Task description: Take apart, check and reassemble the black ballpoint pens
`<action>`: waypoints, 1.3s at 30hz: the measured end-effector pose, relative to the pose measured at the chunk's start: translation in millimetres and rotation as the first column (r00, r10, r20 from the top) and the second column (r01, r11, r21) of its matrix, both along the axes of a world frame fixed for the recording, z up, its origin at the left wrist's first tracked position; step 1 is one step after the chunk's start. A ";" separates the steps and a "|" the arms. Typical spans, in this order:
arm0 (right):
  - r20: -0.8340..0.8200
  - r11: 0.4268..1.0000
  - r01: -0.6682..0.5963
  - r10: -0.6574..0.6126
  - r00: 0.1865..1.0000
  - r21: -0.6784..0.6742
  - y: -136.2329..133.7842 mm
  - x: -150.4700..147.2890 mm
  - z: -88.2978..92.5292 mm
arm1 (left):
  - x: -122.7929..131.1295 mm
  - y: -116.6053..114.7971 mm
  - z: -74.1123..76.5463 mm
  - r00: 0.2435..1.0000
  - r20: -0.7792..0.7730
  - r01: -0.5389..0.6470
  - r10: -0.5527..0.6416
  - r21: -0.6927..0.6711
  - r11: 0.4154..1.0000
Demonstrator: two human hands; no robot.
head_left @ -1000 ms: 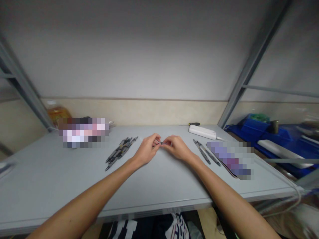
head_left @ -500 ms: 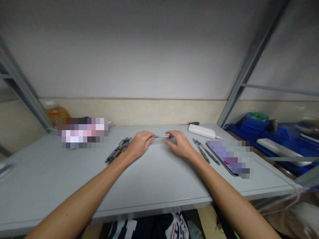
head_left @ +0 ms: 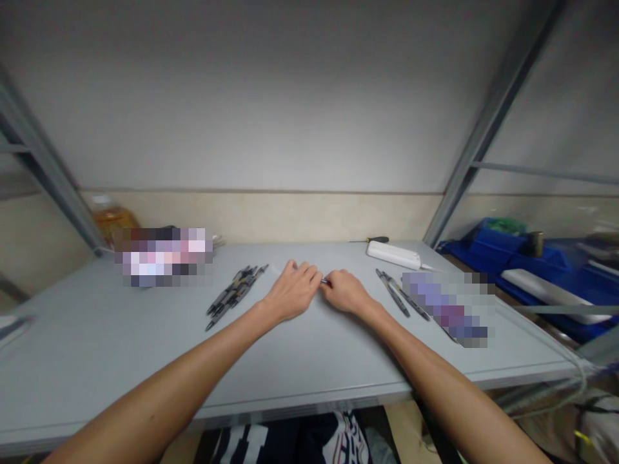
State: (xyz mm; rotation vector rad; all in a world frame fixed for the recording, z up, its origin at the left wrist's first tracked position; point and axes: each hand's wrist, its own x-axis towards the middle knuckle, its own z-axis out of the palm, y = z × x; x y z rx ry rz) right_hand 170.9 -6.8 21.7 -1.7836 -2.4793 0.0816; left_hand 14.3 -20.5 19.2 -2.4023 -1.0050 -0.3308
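Close together over the middle of the table (head_left: 290, 367), my left hand (head_left: 296, 290) and my right hand (head_left: 345, 290) are both closed on one pen (head_left: 325, 281). Only a short stretch of the pen shows between the fists; the rest is hidden by the fingers. Left of my left hand lies a pile of several dark pens (head_left: 235, 296), side by side and slanted. Two more pens, a left one (head_left: 393, 293) and a right one (head_left: 411, 299), rest on the table right of my right hand.
A white power strip (head_left: 394, 254) with a cable lies at the back right, and behind it a screwdriver (head_left: 374, 240). Beside the right pens is a blurred-out flat device (head_left: 442, 306). A bottle of amber liquid (head_left: 113, 222) stands back left. Blue trays (head_left: 503, 248) sit beyond the right frame.
My hands have come together and closed tighter round the pen, which showed at length between them before. The left hand has moved right, baring more of the left pile.
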 end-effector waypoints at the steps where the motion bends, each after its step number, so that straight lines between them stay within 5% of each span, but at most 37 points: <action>1: 0.006 1.000 -0.016 0.016 1.000 -0.008 0.0 0.1 -0.3 | 0.0 0.9 -1.1 1.000 -0.017 0.008 -0.008 -0.021 1.000; 13: 0.206 0.987 -0.108 0.081 0.975 0.121 -10.7 -3.5 6.8 | -5.1 4.8 -9.8 0.992 0.121 0.008 0.038 -0.353 0.936; 20: 0.228 0.974 -0.166 0.128 0.965 0.156 -10.3 -5.0 11.2 | -7.5 5.7 -5.9 0.922 0.378 0.159 0.087 -0.572 0.805; 22: 0.210 0.969 -0.172 0.133 0.969 0.176 -9.0 -5.2 10.6 | -9.0 6.6 -5.7 0.905 0.414 0.185 0.093 -0.581 0.793; 30: 0.162 0.986 -0.045 0.019 0.987 0.159 -4.7 0.5 8.3 | -14.6 11.3 -4.9 0.895 0.447 0.164 -0.003 -0.323 0.932; 33: 0.166 0.984 -0.069 0.041 0.985 0.163 -4.8 0.5 8.6 | -11.9 13.9 -6.1 0.881 0.465 0.121 0.085 -0.396 0.910; 39: 0.171 0.981 -0.081 0.050 0.984 0.177 -2.1 1.3 6.2 | -11.2 13.4 -11.4 0.716 0.656 0.202 0.239 -0.523 0.828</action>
